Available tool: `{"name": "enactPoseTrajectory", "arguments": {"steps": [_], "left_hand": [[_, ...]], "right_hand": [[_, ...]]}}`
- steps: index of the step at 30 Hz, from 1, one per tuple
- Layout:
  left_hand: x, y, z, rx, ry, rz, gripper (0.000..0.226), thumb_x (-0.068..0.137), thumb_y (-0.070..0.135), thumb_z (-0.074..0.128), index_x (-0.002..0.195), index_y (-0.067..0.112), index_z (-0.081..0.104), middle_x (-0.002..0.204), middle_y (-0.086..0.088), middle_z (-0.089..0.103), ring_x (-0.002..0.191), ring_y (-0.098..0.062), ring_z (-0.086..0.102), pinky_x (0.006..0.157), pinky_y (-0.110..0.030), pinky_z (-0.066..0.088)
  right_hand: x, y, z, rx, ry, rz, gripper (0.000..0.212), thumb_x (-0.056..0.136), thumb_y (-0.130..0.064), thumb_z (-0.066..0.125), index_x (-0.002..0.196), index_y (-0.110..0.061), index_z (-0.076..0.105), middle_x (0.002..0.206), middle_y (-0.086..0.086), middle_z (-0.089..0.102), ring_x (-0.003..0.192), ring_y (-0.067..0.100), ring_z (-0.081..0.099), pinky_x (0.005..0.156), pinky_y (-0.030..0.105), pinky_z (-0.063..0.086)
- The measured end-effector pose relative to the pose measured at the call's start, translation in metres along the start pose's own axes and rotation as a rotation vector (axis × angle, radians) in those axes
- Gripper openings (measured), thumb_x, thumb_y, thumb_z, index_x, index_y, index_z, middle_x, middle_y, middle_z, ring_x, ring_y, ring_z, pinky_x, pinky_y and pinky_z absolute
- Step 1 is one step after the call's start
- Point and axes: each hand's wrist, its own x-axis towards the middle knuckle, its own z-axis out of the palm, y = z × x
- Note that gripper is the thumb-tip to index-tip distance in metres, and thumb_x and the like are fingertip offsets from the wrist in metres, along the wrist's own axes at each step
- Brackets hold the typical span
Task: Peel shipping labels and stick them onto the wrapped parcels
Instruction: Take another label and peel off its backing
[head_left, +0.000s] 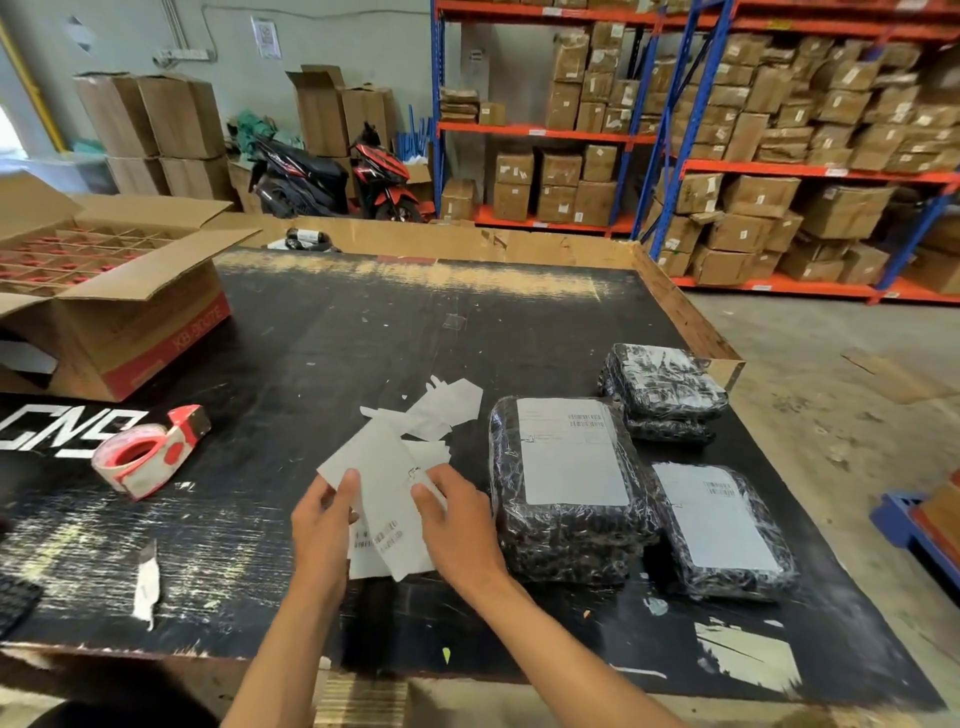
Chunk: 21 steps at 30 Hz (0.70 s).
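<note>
Label sheet (382, 483) held above table (311, 338), long axis running 11 to 5 o'clock. Left hand (319, 525) pinches its left edge; right hand (452, 514) grips the right edge, apparently starting the peel. Nearest parcel (566, 499) lies at 3 o'clock, closer to right hand.

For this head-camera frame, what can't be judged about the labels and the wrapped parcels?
- Label text: too small and blurred to read.
- Label sheets in the left hand and right hand: the fingers cover the edges, so peeling is unclear.
- Far parcel stack: glare on the wrap hides any label.
- Keyboard-like object: cut by the left edge.
</note>
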Motion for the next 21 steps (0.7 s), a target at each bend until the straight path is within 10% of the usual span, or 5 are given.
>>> {"name": "enactPoseTrajectory", "arguments": {"steps": [8, 12, 21], "left_hand": [[-0.033, 0.036, 0.007, -0.338, -0.155, -0.069, 0.015, 0.093, 0.026, 0.064, 0.103, 0.021, 0.074, 0.107, -0.004, 0.076, 0.095, -0.02, 0.069, 0.083, -0.039, 0.052], [-0.065, 0.046, 0.02, -0.258, -0.402, -0.01, 0.036, 0.077, 0.028, 0.077, 0.112, 0.021, 0.071, 0.102, -0.003, 0.075, 0.076, -0.011, 0.062, 0.062, -0.025, 0.046], [-0.101, 0.076, 0.059, -0.123, -0.652, 0.037, 0.023, 0.091, 0.029, 0.063, 0.103, 0.013, 0.076, 0.091, -0.012, 0.075, 0.073, -0.014, 0.065, 0.058, -0.022, 0.05]], "right_hand": [[-0.018, -0.036, -0.065, 0.416, 0.075, 0.033, 0.008, 0.087, -0.017, 0.077, 0.094, -0.02, 0.075, 0.097, 0.0, 0.079, 0.092, 0.014, 0.074, 0.079, 0.026, 0.059], [-0.018, -0.039, -0.113, 0.711, 0.099, 0.157, 0.022, 0.089, -0.018, 0.072, 0.108, -0.007, 0.072, 0.101, 0.011, 0.079, 0.093, 0.026, 0.076, 0.078, 0.041, 0.063], [-0.025, -0.026, -0.213, 0.425, 0.067, 0.088, 0.021, 0.083, -0.026, 0.076, 0.1, -0.014, 0.079, 0.096, 0.013, 0.08, 0.086, 0.03, 0.078, 0.061, 0.034, 0.061]]}}
